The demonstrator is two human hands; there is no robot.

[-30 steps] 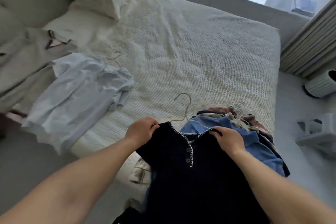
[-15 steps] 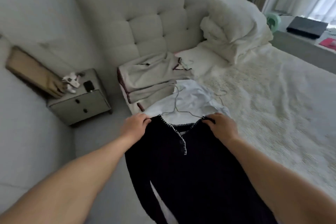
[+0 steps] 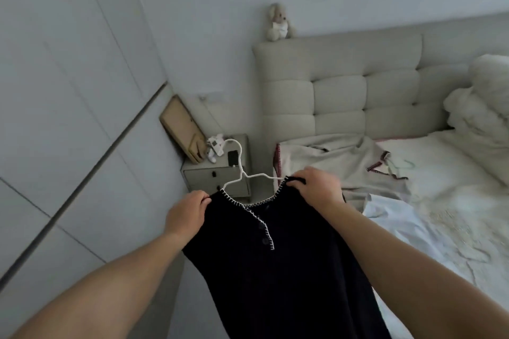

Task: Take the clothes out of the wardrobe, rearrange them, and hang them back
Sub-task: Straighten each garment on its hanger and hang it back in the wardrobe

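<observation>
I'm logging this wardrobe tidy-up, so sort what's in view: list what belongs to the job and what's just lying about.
Part of the job:
dark top, gripped at the shoulders by left hand and right hand
white hanger in its neckline
beige garment and white garment on the bed

Just lying about:
teddy bear
nightstand
phone
pillows

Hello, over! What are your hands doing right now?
Left hand and right hand each grip a shoulder of the dark top. Top on white hanger, held up. Nothing blocking.
</observation>
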